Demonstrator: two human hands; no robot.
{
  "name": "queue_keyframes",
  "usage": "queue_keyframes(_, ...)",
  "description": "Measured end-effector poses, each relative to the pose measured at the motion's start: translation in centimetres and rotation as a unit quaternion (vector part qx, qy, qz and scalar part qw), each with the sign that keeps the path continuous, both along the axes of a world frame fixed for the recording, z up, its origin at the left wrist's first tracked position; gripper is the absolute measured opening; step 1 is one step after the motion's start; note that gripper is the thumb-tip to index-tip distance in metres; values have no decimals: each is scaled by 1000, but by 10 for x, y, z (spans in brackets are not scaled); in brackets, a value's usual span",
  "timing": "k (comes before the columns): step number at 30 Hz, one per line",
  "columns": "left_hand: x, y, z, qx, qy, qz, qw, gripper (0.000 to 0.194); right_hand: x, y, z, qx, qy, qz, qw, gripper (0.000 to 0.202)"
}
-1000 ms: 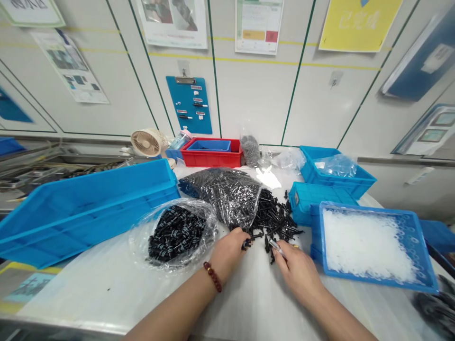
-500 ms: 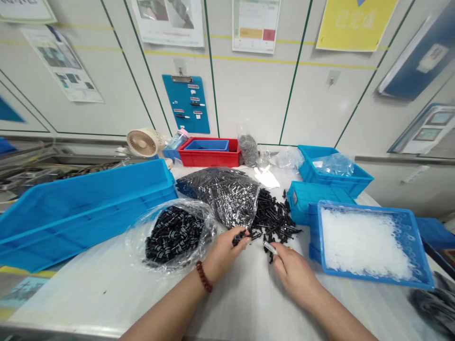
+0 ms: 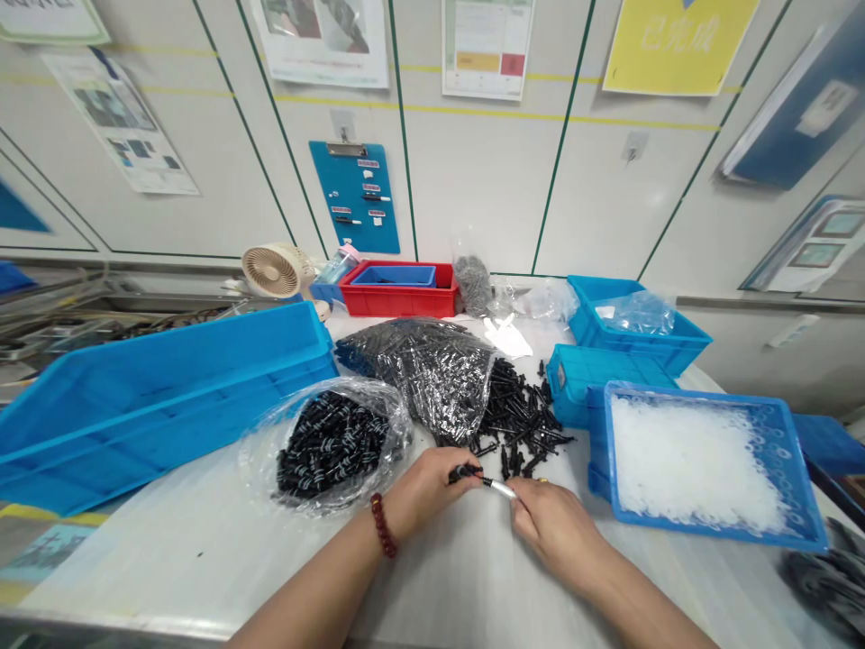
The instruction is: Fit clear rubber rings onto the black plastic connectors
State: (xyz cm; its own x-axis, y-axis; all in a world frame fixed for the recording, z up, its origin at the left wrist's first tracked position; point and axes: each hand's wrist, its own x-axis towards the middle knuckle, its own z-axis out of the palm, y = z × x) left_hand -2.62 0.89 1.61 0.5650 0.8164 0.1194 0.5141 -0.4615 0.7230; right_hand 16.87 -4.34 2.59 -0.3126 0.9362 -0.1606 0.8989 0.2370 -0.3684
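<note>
My left hand (image 3: 436,487), with a dark red bead bracelet (image 3: 383,525) at the wrist, is closed on black parts (image 3: 465,471). In my right hand (image 3: 550,523) is a small silver-white tool (image 3: 501,489), whose tip meets the end of a black part at my left fingertips. Just beyond my hands, loose black parts (image 3: 523,415) spill from a large clear bag (image 3: 432,370). An open clear bag (image 3: 331,446) of black parts with pale rings lies left of my left hand.
A blue tray (image 3: 703,464) of small clear rings stands at the right, beside more blue boxes (image 3: 608,374). A long blue bin (image 3: 168,397) fills the left. Behind are a red bin (image 3: 398,302) and a fan (image 3: 274,270).
Both hands have moved slightly nearer to me and closer together. The silver-white tool, which was apart from my left hand, now meets a black part there.
</note>
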Motion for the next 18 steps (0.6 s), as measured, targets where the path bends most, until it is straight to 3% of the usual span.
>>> queue_keyframes(7,3,-3,-4,-7,2,-34,999,7,-1,-1,-4,-2,18,40,999,25)
queue_keyframes(18,9,-7,-8,6,-28,-60,998,7,-8,-3,-4,32,-86,-52,994,35)
